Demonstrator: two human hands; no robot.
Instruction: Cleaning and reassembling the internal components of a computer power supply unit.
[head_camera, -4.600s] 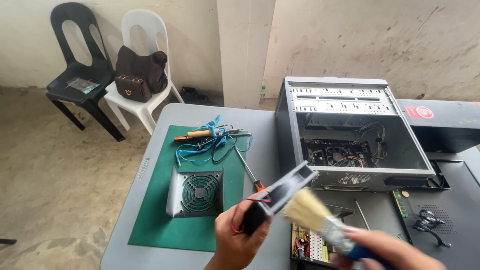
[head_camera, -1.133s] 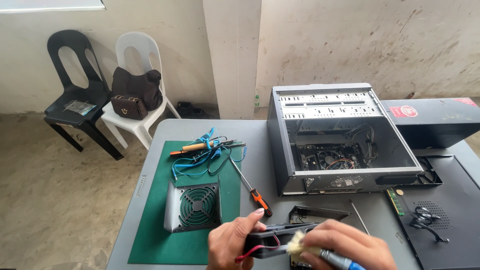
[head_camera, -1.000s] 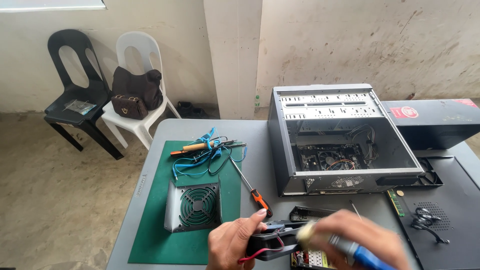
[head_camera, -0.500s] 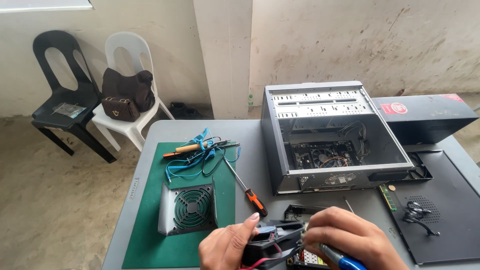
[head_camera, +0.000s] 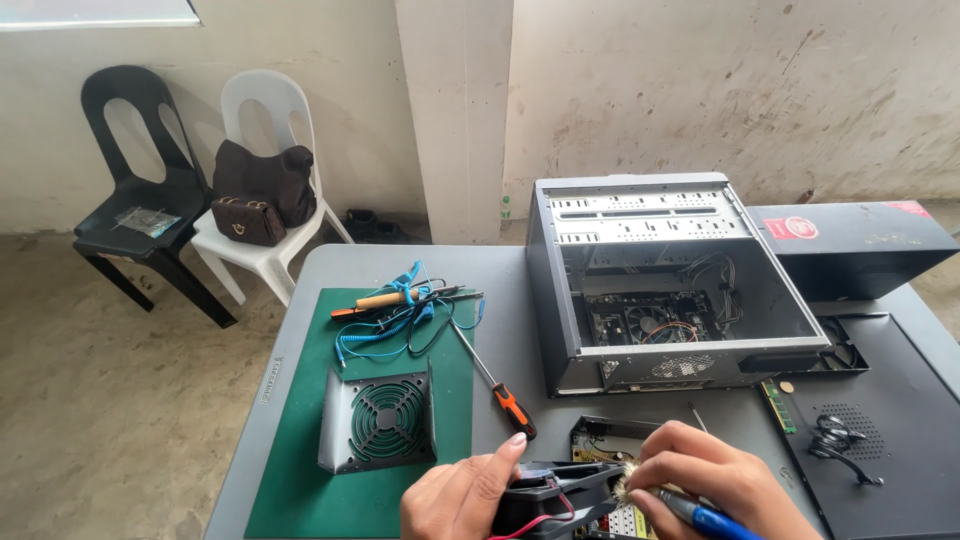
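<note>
My left hand (head_camera: 455, 495) grips a small black case fan (head_camera: 555, 490) with a red wire, low at the table's front edge. My right hand (head_camera: 715, 480) holds a blue-handled brush (head_camera: 690, 512) whose pale bristles press against the fan's right side. Both hands meet over a circuit board (head_camera: 600, 440) lying on the grey table (head_camera: 510, 290). An open computer case (head_camera: 660, 285) stands just behind them.
A green mat (head_camera: 310, 420) carries a grey power supply unit with a fan grille (head_camera: 378, 418), a blue coiled strap and small tools (head_camera: 400, 310). An orange-handled screwdriver (head_camera: 500, 390) lies beside the mat. A black case panel (head_camera: 880, 420) lies right. Two chairs (head_camera: 190, 190) stand behind.
The fan and brush have come down from chest height to the table's front edge. My view has shifted slightly, and the brush bristles now rest against the fan.
</note>
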